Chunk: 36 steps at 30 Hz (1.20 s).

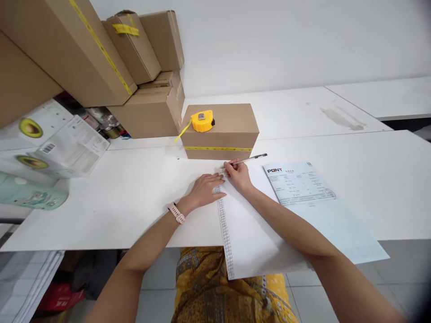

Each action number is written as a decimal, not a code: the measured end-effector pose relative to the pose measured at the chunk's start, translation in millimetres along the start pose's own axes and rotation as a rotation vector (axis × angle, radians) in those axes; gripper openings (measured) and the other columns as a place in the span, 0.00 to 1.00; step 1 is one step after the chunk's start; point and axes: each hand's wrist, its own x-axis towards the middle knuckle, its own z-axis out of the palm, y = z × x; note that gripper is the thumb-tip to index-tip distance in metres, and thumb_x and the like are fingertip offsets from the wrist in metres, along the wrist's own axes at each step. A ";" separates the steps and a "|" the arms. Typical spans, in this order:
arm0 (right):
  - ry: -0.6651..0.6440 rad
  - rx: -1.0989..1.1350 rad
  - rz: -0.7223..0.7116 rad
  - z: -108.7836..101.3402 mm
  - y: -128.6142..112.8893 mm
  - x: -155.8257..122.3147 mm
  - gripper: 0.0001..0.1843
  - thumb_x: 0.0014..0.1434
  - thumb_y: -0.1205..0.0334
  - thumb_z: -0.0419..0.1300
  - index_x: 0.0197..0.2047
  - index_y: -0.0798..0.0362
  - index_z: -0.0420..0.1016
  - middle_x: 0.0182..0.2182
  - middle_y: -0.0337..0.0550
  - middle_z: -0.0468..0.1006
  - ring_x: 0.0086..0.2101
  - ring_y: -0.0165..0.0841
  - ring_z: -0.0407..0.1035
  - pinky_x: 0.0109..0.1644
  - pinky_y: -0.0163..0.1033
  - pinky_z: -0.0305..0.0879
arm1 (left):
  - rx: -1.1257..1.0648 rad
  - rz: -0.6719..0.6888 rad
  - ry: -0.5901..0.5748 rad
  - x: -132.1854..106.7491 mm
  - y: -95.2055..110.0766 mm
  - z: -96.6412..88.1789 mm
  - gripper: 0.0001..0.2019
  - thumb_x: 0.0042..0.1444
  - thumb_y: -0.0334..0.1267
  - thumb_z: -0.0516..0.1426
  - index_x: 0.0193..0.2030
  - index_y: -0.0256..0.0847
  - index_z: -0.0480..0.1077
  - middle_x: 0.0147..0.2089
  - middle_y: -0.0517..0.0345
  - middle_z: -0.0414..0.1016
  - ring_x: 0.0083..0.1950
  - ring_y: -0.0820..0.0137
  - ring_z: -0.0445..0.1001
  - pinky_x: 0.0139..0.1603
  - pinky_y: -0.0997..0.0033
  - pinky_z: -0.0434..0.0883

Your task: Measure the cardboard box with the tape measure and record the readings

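Observation:
My right hand (238,174) pinches a pen (254,157), its tip down at the upper left corner of a white spiral notebook (259,233). Fingers stretched out, my left hand (206,189) lies flat over the notebook's coiled edge and the table beside it. The notebook's lower end hangs past the table's front edge. Just beyond my hands stands a closed cardboard box (218,139) with a yellow tape band. On top of it rests a yellow tape measure (202,121), a short length of its blade sticking out to the left.
A light blue sheet (340,224) with a printed form (298,183) lies right of the notebook. Stacked cardboard boxes (148,112) fill the back left. Nearer are white avocado-printed cartons (70,143) and a mint-green bottle (37,193) on its side. A wall (286,45) stands behind the table.

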 end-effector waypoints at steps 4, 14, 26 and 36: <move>-0.004 -0.208 -0.090 -5.0 1.1 -3.9 0.11 0.57 0.52 0.62 0.33 0.48 0.67 0.23 0.34 0.70 0.25 0.31 0.64 0.31 0.39 0.60 | -0.069 0.031 0.029 1.1 -12.8 -1.6 0.13 0.63 0.41 0.62 0.52 0.42 0.79 0.60 0.52 0.79 0.64 0.60 0.76 0.66 0.56 0.69; -0.133 -0.201 -0.056 -9.6 0.4 -7.1 0.19 0.55 0.48 0.65 0.28 0.47 0.59 0.19 0.30 0.62 0.21 0.28 0.57 0.26 0.37 0.53 | -0.104 0.056 0.044 -3.9 -15.7 1.5 0.12 0.63 0.40 0.62 0.52 0.41 0.79 0.59 0.50 0.79 0.62 0.58 0.77 0.66 0.52 0.69; -0.122 -0.279 -0.136 -8.4 -2.9 -9.1 0.17 0.55 0.53 0.63 0.25 0.47 0.58 0.19 0.30 0.59 0.22 0.28 0.53 0.28 0.37 0.50 | -0.153 0.073 0.149 -3.0 -19.2 6.5 0.08 0.64 0.33 0.60 0.44 0.45 0.81 0.53 0.56 0.83 0.58 0.62 0.80 0.61 0.56 0.74; -0.134 -0.288 -0.132 -8.4 -2.0 -8.9 0.17 0.55 0.52 0.63 0.26 0.47 0.58 0.18 0.30 0.59 0.22 0.28 0.53 0.27 0.37 0.50 | -0.171 0.054 0.146 -2.5 -19.0 6.3 0.09 0.65 0.32 0.59 0.43 0.46 0.82 0.52 0.57 0.84 0.57 0.62 0.81 0.62 0.54 0.74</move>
